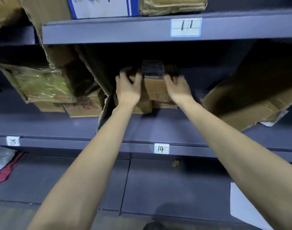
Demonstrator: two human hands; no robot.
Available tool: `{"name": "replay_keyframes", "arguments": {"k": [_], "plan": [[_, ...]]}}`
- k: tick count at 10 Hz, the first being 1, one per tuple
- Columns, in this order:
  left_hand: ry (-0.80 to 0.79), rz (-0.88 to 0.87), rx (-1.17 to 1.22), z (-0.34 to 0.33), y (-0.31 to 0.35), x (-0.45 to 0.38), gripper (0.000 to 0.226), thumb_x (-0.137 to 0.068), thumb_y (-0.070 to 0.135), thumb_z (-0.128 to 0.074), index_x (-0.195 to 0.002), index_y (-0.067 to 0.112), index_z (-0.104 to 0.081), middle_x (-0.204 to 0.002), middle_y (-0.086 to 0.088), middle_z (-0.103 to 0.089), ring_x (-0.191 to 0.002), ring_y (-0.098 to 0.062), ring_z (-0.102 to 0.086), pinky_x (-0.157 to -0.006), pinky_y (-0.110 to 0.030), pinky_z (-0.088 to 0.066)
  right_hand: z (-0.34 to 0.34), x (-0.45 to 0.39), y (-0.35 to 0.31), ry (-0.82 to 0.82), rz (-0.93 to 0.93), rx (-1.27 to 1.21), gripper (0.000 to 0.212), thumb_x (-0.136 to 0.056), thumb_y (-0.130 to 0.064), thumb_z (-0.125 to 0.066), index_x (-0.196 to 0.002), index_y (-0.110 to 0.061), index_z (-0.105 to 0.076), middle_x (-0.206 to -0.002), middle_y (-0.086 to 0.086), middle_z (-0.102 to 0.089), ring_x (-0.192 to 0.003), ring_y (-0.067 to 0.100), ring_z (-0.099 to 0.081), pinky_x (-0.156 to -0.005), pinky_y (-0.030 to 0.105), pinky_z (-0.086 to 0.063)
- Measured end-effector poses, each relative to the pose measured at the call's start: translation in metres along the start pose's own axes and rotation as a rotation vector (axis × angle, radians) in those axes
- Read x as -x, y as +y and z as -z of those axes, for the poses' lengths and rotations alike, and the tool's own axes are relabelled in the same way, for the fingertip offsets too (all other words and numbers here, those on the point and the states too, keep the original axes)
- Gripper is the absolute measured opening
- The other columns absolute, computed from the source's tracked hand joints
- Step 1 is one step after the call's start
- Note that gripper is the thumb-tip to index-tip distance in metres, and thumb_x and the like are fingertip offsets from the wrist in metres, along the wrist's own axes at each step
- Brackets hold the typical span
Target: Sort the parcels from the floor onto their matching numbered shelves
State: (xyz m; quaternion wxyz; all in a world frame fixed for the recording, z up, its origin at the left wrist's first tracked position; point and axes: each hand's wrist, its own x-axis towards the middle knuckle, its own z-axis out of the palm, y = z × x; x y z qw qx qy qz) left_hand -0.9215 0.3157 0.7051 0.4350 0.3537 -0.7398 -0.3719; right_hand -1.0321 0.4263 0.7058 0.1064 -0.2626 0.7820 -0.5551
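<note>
Deep on the shelf marked 14 [161,148], at about twelve o'clock from the person, both hands are on a brown cardboard parcel [156,89] that sits on top of other small boxes [142,106]. At the parcel's nine o'clock side the left hand [127,87] has its fingers curled over the upper corner. At the three o'clock side the right hand [179,88] is pressed to the parcel's flank with its fingers bent round the far edge (the fingertips are blurred, so how tightly they grip cannot be told). A dark object [152,68] rests on the parcel's far end; what it is cannot be made out.

The step in hand looks like the placing of this parcel on its numbered shelf, near its end: the parcel appears to rest on the stack below, with both hands seating or squaring it.

Next, probably, both hands let go and draw back toward six o'clock without dragging the parcel off the stack. A torn cardboard flap [107,103] stands close at the left wrist's nine o'clock, and a large tilted box [251,100] lies at three o'clock, so the way out is narrow. Shelf 11 [186,27] runs above and shelf 15 [13,141] lies at eight o'clock.
</note>
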Motion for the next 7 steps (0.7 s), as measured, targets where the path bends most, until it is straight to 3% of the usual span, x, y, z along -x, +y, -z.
{"name": "replay_keyframes", "arguments": {"k": [1, 2, 3, 4, 5, 6, 7], "plan": [[0.001, 0.008, 0.018, -0.009, -0.007, -0.017, 0.047, -0.1, 0.042, -0.048, -0.133, 0.008, -0.049, -0.13, -0.019, -0.053, -0.121, -0.033, -0.05, -0.091, -0.028, -0.033, -0.008, -0.015, -0.003, -0.004, 0.092, 0.034, 0.058, -0.094, -0.059, -0.046, -0.134, -0.018, -0.049, -0.113, 0.001, -0.06, -0.113, 0.026, -0.053, -0.085, 0.032, -0.043], [-0.019, -0.004, 0.026, -0.012, -0.012, -0.021, 0.049, -0.102, 0.042, -0.043, -0.137, 0.008, -0.044, -0.133, -0.023, -0.045, -0.122, -0.036, -0.047, -0.095, -0.029, -0.034, -0.014, -0.023, -0.005, 0.032, 0.132, 0.096, 0.076, -0.086, -0.074, -0.04, -0.141, -0.022, -0.044, -0.136, 0.007, -0.055, -0.129, 0.037, -0.045, -0.105, 0.045, -0.039], [-0.028, -0.011, 0.02, -0.013, -0.019, -0.02, 0.048, -0.103, 0.039, -0.042, -0.137, 0.005, -0.043, -0.127, -0.025, -0.043, -0.116, -0.038, -0.048, -0.089, -0.026, -0.033, -0.018, -0.02, 0.001, 0.042, 0.114, 0.076, 0.078, -0.083, -0.08, -0.039, -0.137, -0.024, -0.05, -0.135, 0.006, -0.057, -0.131, 0.037, -0.045, -0.108, 0.047, -0.037], [-0.035, 0.009, 0.027, -0.012, -0.019, -0.017, 0.048, -0.103, 0.042, -0.041, -0.136, 0.006, -0.044, -0.128, -0.024, -0.043, -0.118, -0.038, -0.046, -0.093, -0.029, -0.034, -0.019, -0.016, 0.002, 0.037, 0.099, 0.042, 0.083, -0.079, -0.083, -0.041, -0.133, -0.021, -0.054, -0.129, 0.006, -0.061, -0.126, 0.033, -0.049, -0.107, 0.046, -0.039], [-0.057, 0.059, 0.03, -0.01, -0.012, -0.018, 0.05, -0.101, 0.049, -0.04, -0.138, 0.015, -0.045, -0.132, -0.022, -0.043, -0.125, -0.038, -0.043, -0.102, -0.033, -0.033, -0.012, -0.013, -0.003, -0.018, 0.082, -0.005, 0.087, -0.081, -0.081, -0.044, -0.138, -0.015, -0.047, -0.119, 0.002, -0.061, -0.115, 0.024, -0.055, -0.095, 0.035, -0.045], [-0.065, 0.046, -0.026, -0.001, 0.004, -0.009, 0.05, -0.097, 0.056, -0.045, -0.137, 0.028, -0.051, -0.13, -0.017, -0.049, -0.128, -0.034, -0.041, -0.105, -0.033, -0.033, -0.002, 0.003, -0.004, -0.019, 0.042, -0.039, 0.08, -0.089, -0.069, -0.046, -0.142, -0.009, -0.039, -0.126, 0.002, -0.054, -0.117, 0.018, -0.051, -0.086, 0.024, -0.036], [-0.012, -0.024, -0.123, 0.006, 0.017, 0.003, 0.051, -0.095, 0.056, -0.049, -0.143, 0.037, -0.045, -0.136, -0.019, -0.041, -0.131, -0.036, -0.036, -0.11, -0.034, -0.029, 0.003, 0.02, 0.0, 0.025, 0.016, -0.066, 0.078, -0.092, -0.064, -0.047, -0.145, -0.009, -0.031, -0.14, 0.006, -0.048, -0.129, 0.023, -0.046, -0.094, 0.024, -0.034]]}}
